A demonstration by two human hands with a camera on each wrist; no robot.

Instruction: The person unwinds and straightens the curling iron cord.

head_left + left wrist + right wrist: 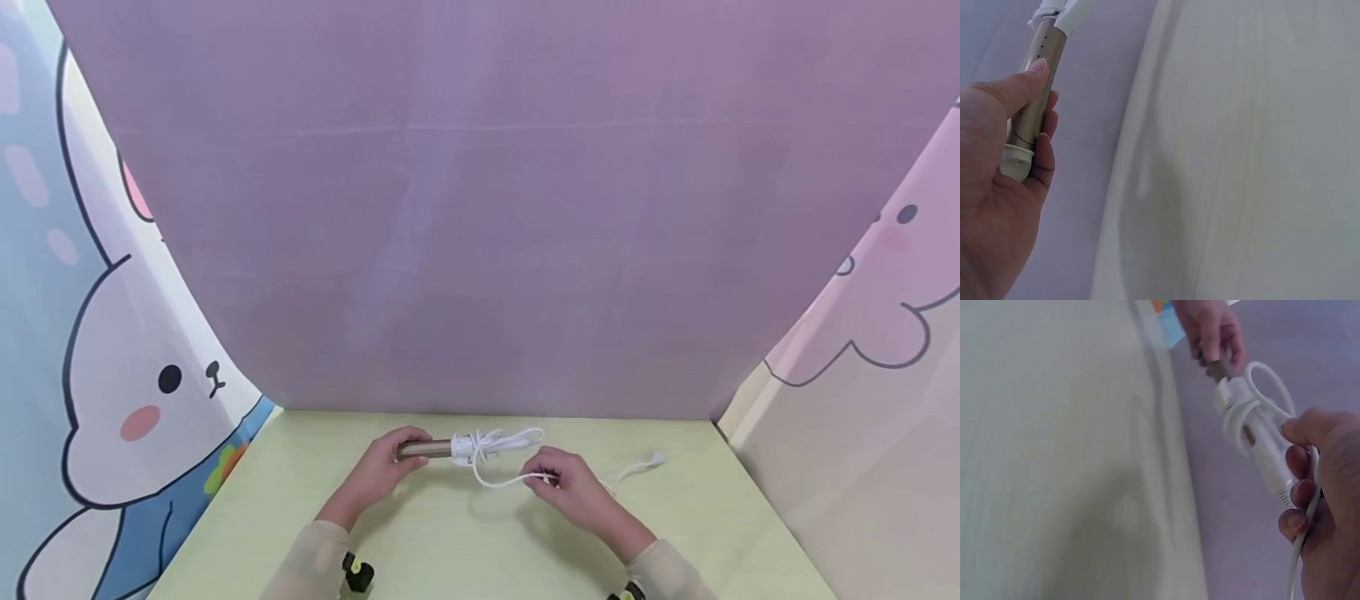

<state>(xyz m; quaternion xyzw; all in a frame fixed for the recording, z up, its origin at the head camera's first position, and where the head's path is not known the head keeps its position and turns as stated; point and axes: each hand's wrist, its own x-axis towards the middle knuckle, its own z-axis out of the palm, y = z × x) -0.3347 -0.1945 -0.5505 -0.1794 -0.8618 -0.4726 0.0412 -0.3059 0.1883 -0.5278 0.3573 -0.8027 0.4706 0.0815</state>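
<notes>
A curling iron [431,449] with a gold-brown barrel and white handle is held level above the table, its white cord [492,485] looped around the handle. My left hand [380,469] grips the barrel; the left wrist view shows the thumb along the barrel [1049,53] and fingers curled behind it, near the white end cap [1016,161]. To the right of the handle, my right hand [572,487] pinches the cord between thumb and fingers. In the right wrist view the cord runs through the right hand [1335,481], with the white handle [1266,456] just beyond.
Past the right hand, the cord's far end with a white plug [657,457] is over the right side of the pale yellow-green table [450,550]. A purple backdrop [487,250] stands at the back. Printed cartoon panels flank both sides.
</notes>
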